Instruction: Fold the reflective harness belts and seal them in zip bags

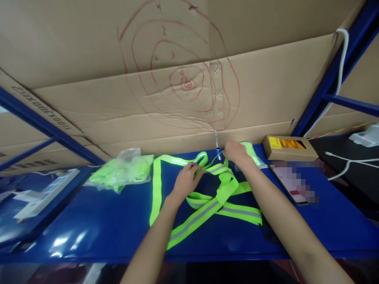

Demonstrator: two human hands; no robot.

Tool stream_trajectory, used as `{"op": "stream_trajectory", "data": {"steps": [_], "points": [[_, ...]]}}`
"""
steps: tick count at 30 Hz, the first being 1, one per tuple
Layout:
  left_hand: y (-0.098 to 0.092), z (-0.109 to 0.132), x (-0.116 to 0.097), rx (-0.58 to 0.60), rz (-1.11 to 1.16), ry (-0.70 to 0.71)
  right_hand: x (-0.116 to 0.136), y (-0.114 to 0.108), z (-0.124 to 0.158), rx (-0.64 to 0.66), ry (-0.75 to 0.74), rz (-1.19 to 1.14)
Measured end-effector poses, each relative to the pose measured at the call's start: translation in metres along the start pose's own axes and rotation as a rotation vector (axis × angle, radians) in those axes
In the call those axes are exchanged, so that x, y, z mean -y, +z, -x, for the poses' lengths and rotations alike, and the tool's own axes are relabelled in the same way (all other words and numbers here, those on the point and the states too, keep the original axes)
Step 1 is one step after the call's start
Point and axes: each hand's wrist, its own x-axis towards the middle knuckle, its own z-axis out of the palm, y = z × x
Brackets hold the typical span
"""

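Note:
Neon yellow-green straps with grey reflective stripes, looking like a reflective harness (201,216), lie spread and crossed over the blue shelf (97,221). My left hand (186,179) is closed in a pinch on one strap near the middle of the harness. Farther back and to the right, my right hand (235,152) is closed on another stretch of strap, lifted off the surface. Its fingertips are partly hidden. Between the two hands the strap runs in a loose, twisted line. Behind my right forearm lies a clear bag with yellow-green material (251,152).
To the left lies a clear plastic bag of yellow-green material (121,171). A small cardboard box (290,148) and a phone (288,183) are at the right. Cardboard (272,86) with red drawn rings stands behind. A power strip (50,193) lies far left; white cables (349,161) run far right.

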Motion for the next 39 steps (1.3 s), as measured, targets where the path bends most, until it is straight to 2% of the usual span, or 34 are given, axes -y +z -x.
{"op": "stream_trajectory", "data": {"steps": [3,6,11,14,16,20,23,27,34,39], "points": [[0.002,0.006,0.004,-0.005,0.019,-0.041,-0.009,-0.008,-0.001,-0.137,0.008,-0.077],[0.002,0.005,0.004,-0.016,0.036,-0.073,-0.014,-0.011,-0.004,-0.238,-0.045,-0.181],[-0.005,0.002,0.001,-0.120,0.066,-0.077,-0.020,-0.007,-0.013,-0.257,-0.152,-0.361],[-0.014,0.003,-0.008,-0.144,0.123,-0.023,-0.019,-0.004,-0.016,-0.253,-0.195,-0.417],[-0.019,0.006,-0.019,-0.073,0.182,0.071,-0.018,-0.002,-0.017,-0.268,-0.207,-0.429],[-0.023,0.016,-0.044,0.157,0.282,0.280,-0.017,0.000,-0.020,-0.312,-0.195,-0.408],[-0.021,0.020,-0.055,0.260,0.323,0.338,-0.019,0.001,-0.020,-0.313,-0.176,-0.377],[-0.021,0.019,-0.054,0.338,0.411,0.335,-0.023,0.001,-0.020,-0.299,-0.154,-0.327],[-0.031,0.014,-0.038,0.468,0.587,0.249,-0.022,0.002,-0.019,-0.297,-0.117,-0.213],[-0.033,0.013,-0.037,0.522,0.586,0.210,-0.024,0.001,-0.016,-0.250,-0.042,-0.127]]}}
